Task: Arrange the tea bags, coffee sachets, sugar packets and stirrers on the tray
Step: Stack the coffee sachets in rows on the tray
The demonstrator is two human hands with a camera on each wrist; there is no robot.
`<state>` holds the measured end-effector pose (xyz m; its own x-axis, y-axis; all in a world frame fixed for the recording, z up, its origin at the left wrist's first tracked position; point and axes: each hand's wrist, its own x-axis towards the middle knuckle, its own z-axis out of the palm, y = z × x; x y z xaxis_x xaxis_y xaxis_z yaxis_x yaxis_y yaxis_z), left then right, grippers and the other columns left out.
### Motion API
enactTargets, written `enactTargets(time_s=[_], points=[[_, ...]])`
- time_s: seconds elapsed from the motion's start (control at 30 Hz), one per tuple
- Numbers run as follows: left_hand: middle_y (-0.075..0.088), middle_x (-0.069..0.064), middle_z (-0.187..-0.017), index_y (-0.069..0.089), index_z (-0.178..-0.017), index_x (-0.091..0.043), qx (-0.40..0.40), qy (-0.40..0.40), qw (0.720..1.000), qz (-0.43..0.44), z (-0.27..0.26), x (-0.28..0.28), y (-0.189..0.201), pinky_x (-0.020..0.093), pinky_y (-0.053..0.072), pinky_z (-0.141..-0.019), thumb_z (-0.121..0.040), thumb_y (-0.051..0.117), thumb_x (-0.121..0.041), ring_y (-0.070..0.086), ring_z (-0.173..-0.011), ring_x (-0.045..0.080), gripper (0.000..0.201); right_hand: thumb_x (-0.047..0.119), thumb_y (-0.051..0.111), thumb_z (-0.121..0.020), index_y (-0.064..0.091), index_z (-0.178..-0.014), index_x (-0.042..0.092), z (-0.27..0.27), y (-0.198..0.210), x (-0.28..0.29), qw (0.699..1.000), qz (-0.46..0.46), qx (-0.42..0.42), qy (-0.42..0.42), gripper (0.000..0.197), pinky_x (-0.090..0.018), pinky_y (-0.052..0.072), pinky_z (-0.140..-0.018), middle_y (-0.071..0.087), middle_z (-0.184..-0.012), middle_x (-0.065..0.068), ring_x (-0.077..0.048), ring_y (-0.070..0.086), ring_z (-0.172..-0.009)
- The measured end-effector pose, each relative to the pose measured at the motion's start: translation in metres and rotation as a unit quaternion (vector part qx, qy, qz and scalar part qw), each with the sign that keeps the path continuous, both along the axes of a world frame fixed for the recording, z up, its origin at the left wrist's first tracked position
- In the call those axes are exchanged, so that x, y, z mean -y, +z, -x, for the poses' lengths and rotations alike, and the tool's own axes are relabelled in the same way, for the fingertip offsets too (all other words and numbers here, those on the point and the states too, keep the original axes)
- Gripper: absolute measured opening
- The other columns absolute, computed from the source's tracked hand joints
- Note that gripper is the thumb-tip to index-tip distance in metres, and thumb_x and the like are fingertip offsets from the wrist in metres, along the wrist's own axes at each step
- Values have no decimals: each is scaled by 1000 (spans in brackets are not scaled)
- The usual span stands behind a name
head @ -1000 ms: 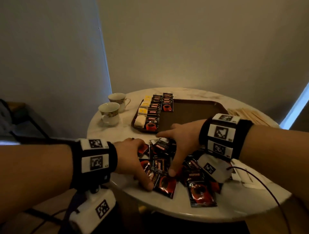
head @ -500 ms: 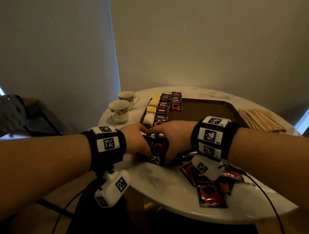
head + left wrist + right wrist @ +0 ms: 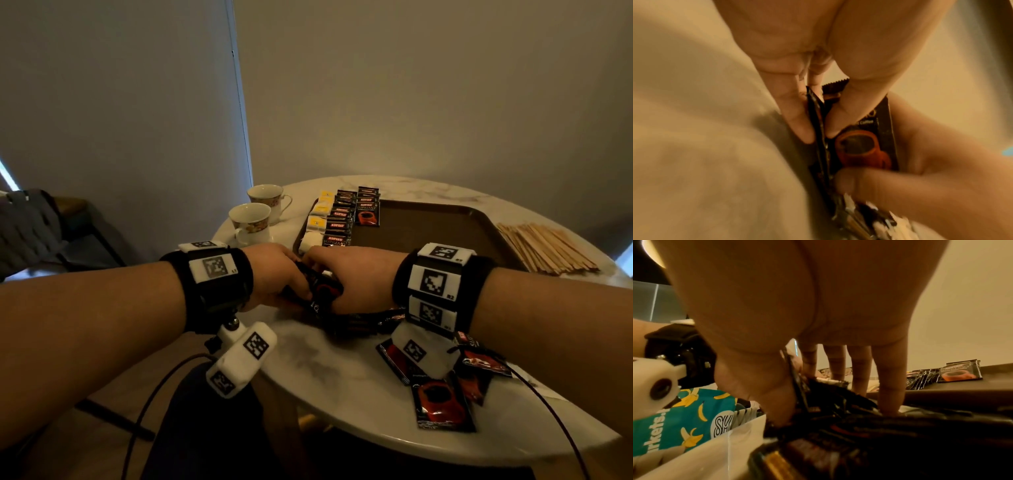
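Both hands meet at the brown tray's (image 3: 428,236) near left corner. Between them stands a bunch of black coffee sachets (image 3: 323,291) on edge. My left hand (image 3: 294,279) pinches the bunch from the left; in the left wrist view its fingers (image 3: 797,123) clamp a sachet printed with a red cup (image 3: 863,146). My right hand (image 3: 334,274) holds the other side, thumb and fingers (image 3: 892,386) closed around the sachets (image 3: 807,391). Yellow tea bags (image 3: 320,212) and two rows of coffee sachets (image 3: 342,222) line the tray's left end. Wooden stirrers (image 3: 548,246) lie right of the tray.
Several loose coffee sachets (image 3: 442,404) lie on the round marble table (image 3: 342,377) near its front edge, under my right wrist. Two teacups (image 3: 250,222) stand left of the tray. A banana-print bag (image 3: 684,418) shows below the table in the right wrist view.
My hands swept sachets out of the spread pile, closed together on a bunch and carried it away from me toward the tray's near left corner.
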<state>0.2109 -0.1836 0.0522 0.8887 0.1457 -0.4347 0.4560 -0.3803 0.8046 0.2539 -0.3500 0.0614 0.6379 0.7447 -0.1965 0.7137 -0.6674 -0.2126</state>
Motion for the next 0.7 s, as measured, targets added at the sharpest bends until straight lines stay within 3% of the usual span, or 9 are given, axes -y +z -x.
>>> enactTargets(time_s=[0.1,0.17,0.33,0.5,0.6,0.7], points=[[75,18,-109,71,-110,-3,13,29,998,46,-4,-1,-2,40,62,-88,-83,69,12,74,-99,31,31,56,86,-71,33,-150,36,1,0,-6,1000,23,-10,2,97,-39,53,-100,49,-137,5,-18,54,-117],[77,16,-107,72,-111,-2,25,44,996,76,-6,1,-3,38,63,-86,-84,70,11,75,-98,30,30,58,89,-65,36,-147,36,1,-1,-11,1000,26,16,-2,101,-40,53,-100,50,-133,5,-19,54,-116],[78,15,-108,70,-119,-8,47,34,985,161,-5,6,0,38,63,-83,-88,69,5,76,-100,30,34,28,81,-83,48,-137,30,-6,-5,-17,997,-46,61,-29,64,-39,55,-92,63,-120,1,-22,61,-107],[76,9,-109,68,-122,-17,63,20,982,174,-5,-2,13,41,57,-88,-85,80,-27,71,-102,25,40,20,69,-91,54,-132,26,-20,8,-5,985,-141,64,-81,44,-34,51,-85,66,-115,2,-19,61,-101],[70,6,-111,67,-120,-18,92,37,984,147,-12,-4,12,41,56,-90,-83,82,-25,65,-104,22,40,17,75,-85,56,-122,26,-35,15,6,957,-242,17,-160,42,-33,53,-83,66,-106,6,-17,63,-98],[67,7,-121,60,-128,-22,97,50,990,95,-23,-2,6,41,56,-90,-77,88,-16,62,-113,23,59,4,80,-80,58,-114,25,-51,17,14,892,-387,-95,-215,45,-36,58,-86,71,-105,4,-17,70,-98]])
